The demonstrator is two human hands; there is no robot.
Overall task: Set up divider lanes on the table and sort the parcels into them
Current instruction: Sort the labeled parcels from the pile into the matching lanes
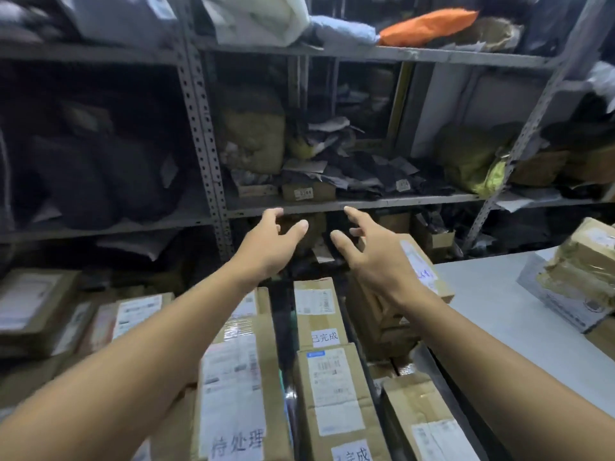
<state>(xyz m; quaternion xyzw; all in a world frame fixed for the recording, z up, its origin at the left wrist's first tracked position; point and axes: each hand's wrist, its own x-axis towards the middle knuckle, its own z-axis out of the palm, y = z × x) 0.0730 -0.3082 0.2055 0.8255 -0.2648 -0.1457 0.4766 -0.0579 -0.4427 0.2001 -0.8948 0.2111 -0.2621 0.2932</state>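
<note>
Brown labelled boxes [336, 387] lie nearest us in rows — our left hand [269, 244] and right hand [372, 254] reach out, fingers spread, holding nothing.

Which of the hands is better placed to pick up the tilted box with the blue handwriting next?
Right. The right hand, open, hovers directly over that tilted box; the left hand, also open, hangs farther away, beyond the labelled boxes.

Head view: left hand [271, 242] and right hand [372, 252], fingers spread and holding nothing, reach over rows of labelled cardboard parcels [327, 390] toward a metal shelf [349, 204]; white tabletop [492, 301] at right.
</note>
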